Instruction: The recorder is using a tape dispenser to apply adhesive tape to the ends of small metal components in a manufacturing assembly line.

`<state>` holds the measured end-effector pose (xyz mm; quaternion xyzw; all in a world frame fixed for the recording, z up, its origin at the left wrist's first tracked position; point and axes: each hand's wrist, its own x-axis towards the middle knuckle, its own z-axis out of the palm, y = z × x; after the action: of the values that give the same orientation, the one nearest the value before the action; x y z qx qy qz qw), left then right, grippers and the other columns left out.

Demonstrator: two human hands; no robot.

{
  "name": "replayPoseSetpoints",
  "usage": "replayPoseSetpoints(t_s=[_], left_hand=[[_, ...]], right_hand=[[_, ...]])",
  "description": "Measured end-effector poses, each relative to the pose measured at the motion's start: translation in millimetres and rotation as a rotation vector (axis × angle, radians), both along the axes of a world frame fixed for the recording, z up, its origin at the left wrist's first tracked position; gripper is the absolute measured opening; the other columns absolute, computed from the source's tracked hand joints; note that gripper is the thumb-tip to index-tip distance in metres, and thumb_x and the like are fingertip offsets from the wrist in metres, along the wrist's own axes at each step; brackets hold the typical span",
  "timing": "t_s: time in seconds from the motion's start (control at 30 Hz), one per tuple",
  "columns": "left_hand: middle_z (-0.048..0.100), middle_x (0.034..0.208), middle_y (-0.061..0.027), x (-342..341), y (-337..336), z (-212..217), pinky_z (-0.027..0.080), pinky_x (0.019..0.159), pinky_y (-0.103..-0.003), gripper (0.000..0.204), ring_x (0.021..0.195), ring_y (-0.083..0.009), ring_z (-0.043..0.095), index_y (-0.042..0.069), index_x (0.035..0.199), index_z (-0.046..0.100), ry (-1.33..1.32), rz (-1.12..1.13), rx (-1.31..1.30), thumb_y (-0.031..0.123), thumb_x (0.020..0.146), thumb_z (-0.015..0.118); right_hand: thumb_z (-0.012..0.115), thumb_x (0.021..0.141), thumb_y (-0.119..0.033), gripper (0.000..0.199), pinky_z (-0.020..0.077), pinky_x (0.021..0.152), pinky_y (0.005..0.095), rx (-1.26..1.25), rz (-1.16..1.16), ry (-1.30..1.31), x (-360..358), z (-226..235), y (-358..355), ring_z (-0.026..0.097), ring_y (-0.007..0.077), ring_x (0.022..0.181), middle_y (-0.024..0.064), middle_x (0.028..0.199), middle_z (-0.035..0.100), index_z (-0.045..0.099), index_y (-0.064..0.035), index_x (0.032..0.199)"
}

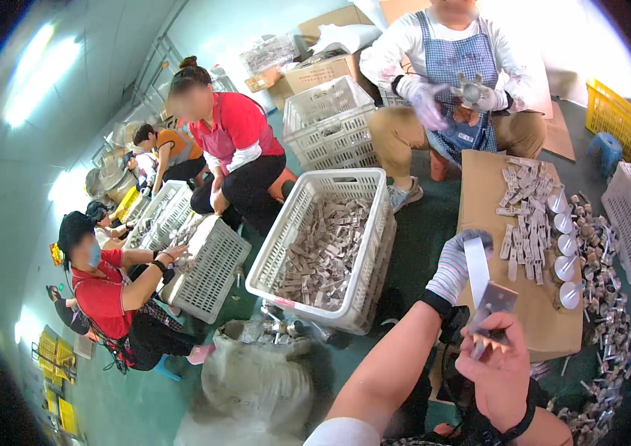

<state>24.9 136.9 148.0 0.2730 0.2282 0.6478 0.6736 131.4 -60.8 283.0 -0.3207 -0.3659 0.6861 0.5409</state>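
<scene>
My left hand point(457, 270), in a striped grey glove, is closed on a flat white strip point(477, 267) that points down toward my other hand. My bare right hand point(499, 364) pinches a metal bracket point(495, 299) with a square plate, just below the strip's lower end. Whether strip and bracket touch, I cannot tell. Both hands are above the near edge of a cardboard sheet point(479, 195). On that sheet lie a pile of flat metal clips point(527, 223) and, to its right, a column of round white discs point(567, 269).
A heap of metal fittings point(604, 312) spreads right of the cardboard. A white crate point(379, 297) of metal clips stands to the left, near a sack point(256, 375). Across from me sits a gloved co-worker point(460, 67) holding a metal part; other people work at crates further left.
</scene>
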Motion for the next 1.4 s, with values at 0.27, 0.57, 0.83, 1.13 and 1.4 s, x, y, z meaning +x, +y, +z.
replayPoseSetpoints(t_s=[0.27, 0.57, 0.83, 1.13, 1.4], left_hand=[[0.065, 0.086, -0.0135, -7, 2, -2, 0.054, 0.073, -0.038, 0.013, 0.079, -0.0266, 0.063, -0.002, 0.089, 0.062, -0.291, -0.15, -0.141, 0.006, 0.082, 0.055], [0.064, 0.083, -0.0147, -15, 3, -1, 0.053, 0.067, -0.039, 0.02, 0.072, -0.0288, 0.061, -0.001, 0.087, 0.062, -0.362, -0.274, -0.242, 0.016, 0.083, 0.052], [0.065, 0.085, -0.0142, -11, -8, 16, 0.054, 0.065, -0.039, 0.022, 0.07, -0.0284, 0.062, 0.0, 0.087, 0.063, -0.192, -0.234, -0.264, 0.018, 0.08, 0.052], [0.064, 0.088, -0.0157, -6, 7, -9, 0.052, 0.074, -0.045, 0.022, 0.077, -0.034, 0.062, 0.0, 0.088, 0.062, -0.38, -0.228, -0.229, 0.019, 0.08, 0.054], [0.064, 0.086, -0.015, -3, 4, -6, 0.052, 0.075, -0.045, 0.021, 0.079, -0.0348, 0.062, 0.001, 0.086, 0.062, -0.257, -0.209, -0.185, 0.02, 0.079, 0.056]], right_hand=[[0.065, 0.067, 0.011, 0.044, 0.0466, 0.077, 0.0285, 0.229, -0.226, -0.137, 11, 2, 54, 0.058, 0.0163, 0.089, 0.0055, 0.091, 0.056, 0.046, -0.0066, 0.102], [0.069, 0.07, 0.005, 0.033, 0.0455, 0.074, 0.0248, 0.366, -0.24, -0.329, 4, -33, 82, 0.056, 0.0118, 0.083, 0.0012, 0.086, 0.054, 0.045, -0.0082, 0.089], [0.069, 0.068, 0.007, 0.042, 0.045, 0.07, 0.0231, 0.283, -0.169, -0.308, -1, -40, 88, 0.054, 0.0087, 0.078, 0.0009, 0.088, 0.054, 0.042, -0.0086, 0.096], [0.073, 0.068, -0.002, 0.03, 0.0381, 0.06, 0.0205, 0.251, -0.212, -0.443, 0, -41, 86, 0.045, 0.0057, 0.065, -0.0038, 0.074, 0.047, 0.047, -0.008, 0.081], [0.073, 0.068, -0.004, 0.027, 0.0348, 0.058, 0.0203, 0.211, -0.175, -0.404, 5, -43, 88, 0.043, 0.0048, 0.064, -0.0048, 0.071, 0.046, 0.049, -0.0089, 0.078]])
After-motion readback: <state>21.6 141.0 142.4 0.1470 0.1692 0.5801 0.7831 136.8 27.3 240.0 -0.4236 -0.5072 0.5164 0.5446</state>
